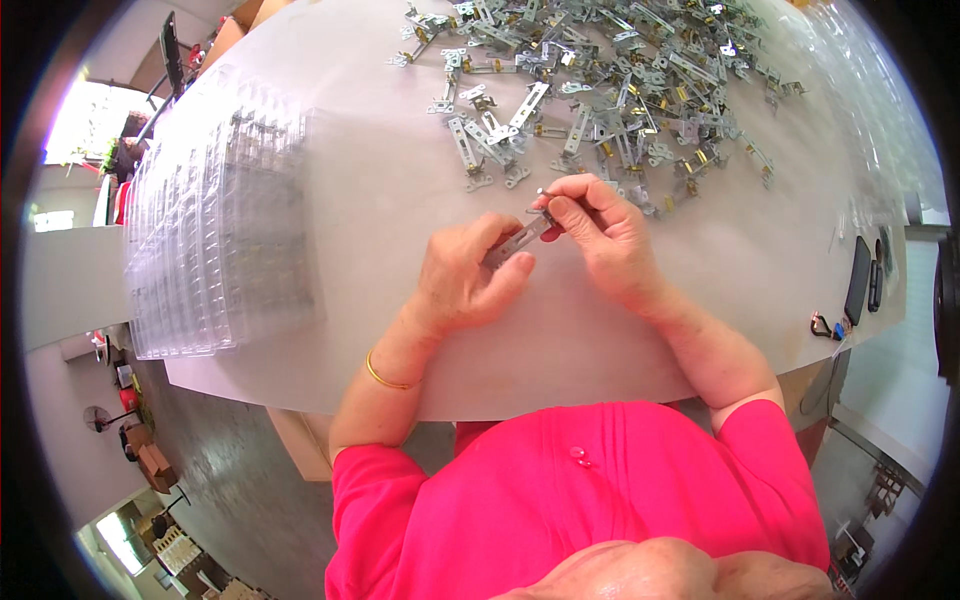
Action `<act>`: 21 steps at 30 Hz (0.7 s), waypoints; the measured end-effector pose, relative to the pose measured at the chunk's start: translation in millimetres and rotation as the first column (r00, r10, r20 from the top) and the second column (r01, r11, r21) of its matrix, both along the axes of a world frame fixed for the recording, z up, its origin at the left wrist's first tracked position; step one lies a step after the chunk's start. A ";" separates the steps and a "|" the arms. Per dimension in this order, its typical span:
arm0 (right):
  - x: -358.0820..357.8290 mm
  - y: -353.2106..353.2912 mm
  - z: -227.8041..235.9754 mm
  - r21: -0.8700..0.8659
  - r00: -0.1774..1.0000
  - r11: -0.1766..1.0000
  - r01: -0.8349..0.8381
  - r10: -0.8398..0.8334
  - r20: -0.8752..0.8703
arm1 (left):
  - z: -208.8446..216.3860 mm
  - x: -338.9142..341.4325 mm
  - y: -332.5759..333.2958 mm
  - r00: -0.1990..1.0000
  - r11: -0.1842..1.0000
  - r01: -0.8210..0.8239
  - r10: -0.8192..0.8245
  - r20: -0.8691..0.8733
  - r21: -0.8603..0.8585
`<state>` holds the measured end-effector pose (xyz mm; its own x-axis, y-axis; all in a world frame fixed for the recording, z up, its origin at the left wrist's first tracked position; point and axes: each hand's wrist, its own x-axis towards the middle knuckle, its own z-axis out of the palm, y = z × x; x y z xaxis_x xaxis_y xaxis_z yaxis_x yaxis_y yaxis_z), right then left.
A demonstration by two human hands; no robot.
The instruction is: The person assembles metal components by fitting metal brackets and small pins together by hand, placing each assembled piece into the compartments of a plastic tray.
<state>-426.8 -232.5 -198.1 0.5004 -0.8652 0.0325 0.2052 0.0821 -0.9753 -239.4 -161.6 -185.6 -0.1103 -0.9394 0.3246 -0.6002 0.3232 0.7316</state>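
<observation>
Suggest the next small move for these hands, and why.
Perhaps steady the metal bracket with the left hand while the right hand adjusts its far end: the left holds the near end, and the right's thumb and fingers pinch the far end.

From my end I see a dull silver-grey bracket [518, 243] and a hardware heap [640, 95] of bright silver flecked with brassy yellow, over a pale greyish-white tabletop [380, 220]. The stacked trays [225, 230] look clear, ribbed with whitish lines; I make out a hot-pink shirt [540, 480] with fine vertical stripes of pleating, a gold bangle [376, 377] and a grey floor [220, 430]
</observation>
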 end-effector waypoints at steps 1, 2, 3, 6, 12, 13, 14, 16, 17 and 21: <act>0.4 -0.5 0.2 -0.002 1.000 1.000 -0.003 0.003 0.002 | -1.7 5.3 -0.3 0.993 0.995 0.046 -0.036 -0.114 0.086; 0.9 -0.8 0.4 0.002 1.000 1.000 0.000 0.000 0.031 | -2.5 8.5 -0.3 0.971 0.981 0.101 -0.062 -0.229 0.164; 1.0 -1.4 0.2 0.004 0.998 1.000 0.005 -0.005 0.060 | -1.6 8.6 -0.3 0.972 0.982 0.100 -0.061 -0.229 0.162; 0.0 -2.3 -2.5 -0.147 0.999 0.989 0.037 -0.036 0.014 | 1.4 5.6 1.4 0.929 0.925 0.187 -0.058 -0.365 0.330; -6.2 -4.3 10.4 -0.490 0.967 0.869 0.072 -0.181 -0.179 | -2.3 -1.9 0.3 0.825 0.923 0.055 0.173 -0.538 0.382; -5.6 -1.2 11.1 -0.491 0.966 0.868 0.076 -0.187 -0.181 | -7.3 -2.0 0.8 0.850 0.945 -0.026 0.192 -0.490 0.325; -2.4 2.6 11.7 -0.447 0.964 0.894 0.037 -0.150 -0.219 | -10.6 -2.1 1.0 0.871 0.959 -0.103 0.214 -0.442 0.263; -0.9 4.3 10.8 -0.401 0.959 0.916 0.002 -0.116 -0.259 | -12.7 -1.9 -0.2 0.925 0.981 -0.122 0.169 -0.342 0.154; -0.9 3.8 8.9 -0.430 0.956 0.903 -0.002 -0.124 -0.264 | -13.2 -2.4 -0.7 0.963 0.990 -0.135 0.141 -0.229 0.041; -0.9 2.4 5.9 -0.537 0.949 0.843 -0.010 -0.161 -0.270 | -12.7 -8.0 -2.7 0.974 0.984 -0.178 0.174 -0.142 -0.012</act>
